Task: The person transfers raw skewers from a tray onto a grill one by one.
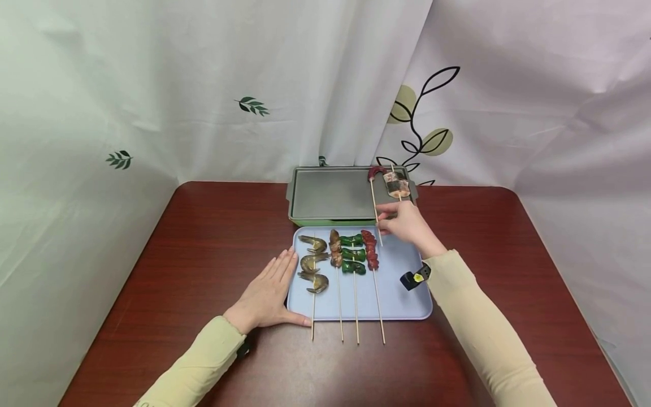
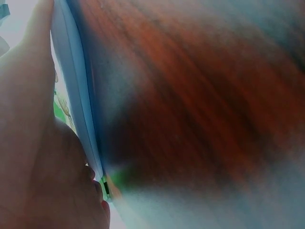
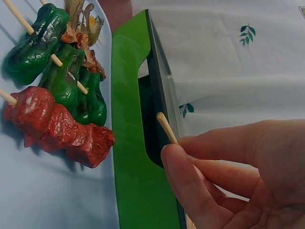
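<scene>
My right hand [image 1: 402,221] pinches a wooden skewer [image 1: 374,198] between thumb and fingers, near its lower end. A dark red curved piece [image 1: 376,171] tops that skewer, over the right side of the grey griddle plate [image 1: 330,193]. Beside it, a skewer of fish chunks [image 1: 398,185] is at the griddle's right end, its lower part hidden by the hand. My left hand [image 1: 272,291] rests along the left edge of the pale blue tray [image 1: 407,305], fingers straight, thumb at the front left corner. In the right wrist view, the skewer's bare end [image 3: 167,128] sticks out above my fingertips.
On the tray lie a shrimp skewer [image 1: 314,263], a brown meat skewer [image 1: 335,249], a green pepper skewer [image 1: 353,254] and a red meat skewer [image 1: 370,250]. Their sticks overhang the front edge. The griddle's green base [image 3: 131,119] stands right behind the tray, before a white curtain [image 1: 229,85].
</scene>
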Demonstrator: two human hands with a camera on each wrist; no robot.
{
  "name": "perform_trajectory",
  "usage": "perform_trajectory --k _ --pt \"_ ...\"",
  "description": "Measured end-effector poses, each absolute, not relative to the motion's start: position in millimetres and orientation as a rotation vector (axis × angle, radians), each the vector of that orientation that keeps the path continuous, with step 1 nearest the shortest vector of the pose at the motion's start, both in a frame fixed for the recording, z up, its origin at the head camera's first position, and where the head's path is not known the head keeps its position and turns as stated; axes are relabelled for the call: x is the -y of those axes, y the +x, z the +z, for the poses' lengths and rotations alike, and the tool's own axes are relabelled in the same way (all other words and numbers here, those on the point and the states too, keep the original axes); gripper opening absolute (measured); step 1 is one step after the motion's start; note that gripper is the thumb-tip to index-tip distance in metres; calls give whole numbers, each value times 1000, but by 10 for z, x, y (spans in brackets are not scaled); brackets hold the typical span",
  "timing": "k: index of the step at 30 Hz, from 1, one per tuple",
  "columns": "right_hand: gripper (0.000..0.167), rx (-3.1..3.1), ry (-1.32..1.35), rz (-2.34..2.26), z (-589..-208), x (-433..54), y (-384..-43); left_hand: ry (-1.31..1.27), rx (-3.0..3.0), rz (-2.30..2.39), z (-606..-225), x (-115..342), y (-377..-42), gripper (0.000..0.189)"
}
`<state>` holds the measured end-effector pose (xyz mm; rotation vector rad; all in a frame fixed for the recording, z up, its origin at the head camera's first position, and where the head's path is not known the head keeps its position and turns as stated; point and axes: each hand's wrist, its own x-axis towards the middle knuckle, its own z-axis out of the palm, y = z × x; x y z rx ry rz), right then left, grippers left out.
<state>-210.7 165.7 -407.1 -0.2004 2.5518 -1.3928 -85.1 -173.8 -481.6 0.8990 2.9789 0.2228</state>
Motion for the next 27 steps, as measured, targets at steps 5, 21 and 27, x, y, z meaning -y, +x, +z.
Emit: perform_trajectory --k 5,21,27 --pt "43 -2613 -220 -1360 -4037 -1662 -2079 885 -2968 188 -4774 1727 -850 144" --pt "41 -2737 -274 -1411 -3754 -1708 -1836 865 -2951 189 -4779 1726 -857 145" --pt "39 -2749 -307 -1432 -3678 -1727 -1732 860 -2947 200 -4781 1727 -857 145"
